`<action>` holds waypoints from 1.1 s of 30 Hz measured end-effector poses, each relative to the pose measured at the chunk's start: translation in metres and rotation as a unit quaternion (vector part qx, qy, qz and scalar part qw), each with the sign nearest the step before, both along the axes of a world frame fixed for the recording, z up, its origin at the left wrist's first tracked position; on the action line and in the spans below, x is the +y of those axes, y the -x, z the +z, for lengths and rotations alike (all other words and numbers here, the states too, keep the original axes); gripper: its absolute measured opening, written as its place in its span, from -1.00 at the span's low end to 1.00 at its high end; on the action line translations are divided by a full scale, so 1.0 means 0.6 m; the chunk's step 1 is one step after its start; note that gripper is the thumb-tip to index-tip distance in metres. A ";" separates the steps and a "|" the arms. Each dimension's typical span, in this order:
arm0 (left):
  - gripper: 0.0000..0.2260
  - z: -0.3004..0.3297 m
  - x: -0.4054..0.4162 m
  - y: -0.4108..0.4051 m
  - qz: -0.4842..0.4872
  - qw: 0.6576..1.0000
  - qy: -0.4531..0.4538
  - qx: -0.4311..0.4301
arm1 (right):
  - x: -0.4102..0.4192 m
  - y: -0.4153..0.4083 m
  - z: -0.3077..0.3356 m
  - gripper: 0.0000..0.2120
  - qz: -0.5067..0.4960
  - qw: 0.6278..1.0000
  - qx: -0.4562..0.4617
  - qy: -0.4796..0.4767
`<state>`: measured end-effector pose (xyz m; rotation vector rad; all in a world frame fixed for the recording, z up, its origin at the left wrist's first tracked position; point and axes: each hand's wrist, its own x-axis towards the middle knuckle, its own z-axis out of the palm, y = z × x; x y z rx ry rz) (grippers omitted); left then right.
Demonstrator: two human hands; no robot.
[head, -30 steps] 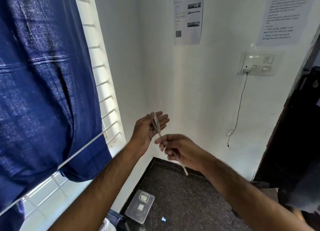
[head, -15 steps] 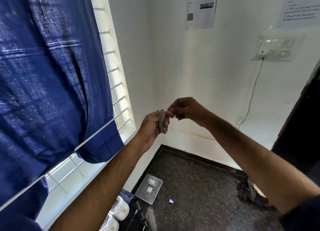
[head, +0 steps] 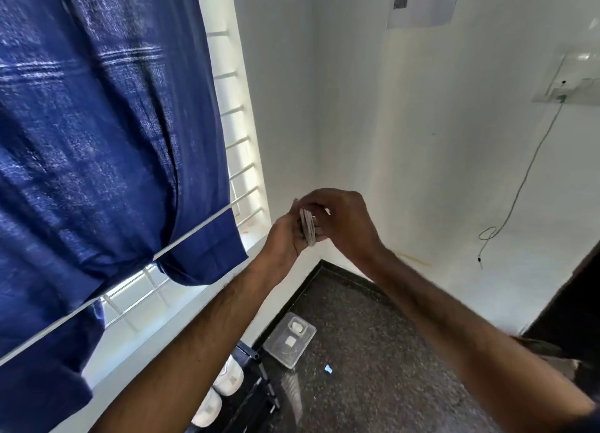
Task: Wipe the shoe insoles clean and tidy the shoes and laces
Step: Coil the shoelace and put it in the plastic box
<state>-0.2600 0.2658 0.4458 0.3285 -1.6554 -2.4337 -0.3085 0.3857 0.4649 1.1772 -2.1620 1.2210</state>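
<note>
Winding the pale lace (head: pixel 307 225) at frame centre, the left hand (head: pixel 285 234) carries the coil around its fingers while the right hand (head: pixel 341 220) pinches its loose end, and slackened tension could let the loops slide off and unravel.

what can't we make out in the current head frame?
- Shoelace: coiled round the left hand; its ends are hidden by the right hand.
- White shoes: cut off by the left forearm and the rack.
- Paper on the wall: cropped by the top edge, print too small.
- Clear container: contents too small.
</note>
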 end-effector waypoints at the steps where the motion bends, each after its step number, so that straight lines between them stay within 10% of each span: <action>1: -0.61 -0.003 0.005 0.012 0.015 1.000 -0.019 0.003 | 0.004 0.008 -0.012 -0.81 0.010 0.996 -0.068 0.058; 6: -0.62 -0.029 0.021 0.074 0.071 0.997 0.006 0.002 | 0.017 0.085 -0.062 -0.80 0.032 0.951 -0.267 0.151; 23: -0.59 -0.102 0.019 0.161 0.149 0.988 -0.036 -0.019 | -0.027 0.183 -0.161 -0.80 0.018 0.994 -0.108 0.014; 33: -0.58 -0.163 -0.068 0.194 0.120 0.989 -0.088 -0.002 | -0.122 0.228 -0.193 -0.85 0.010 0.940 -0.339 0.044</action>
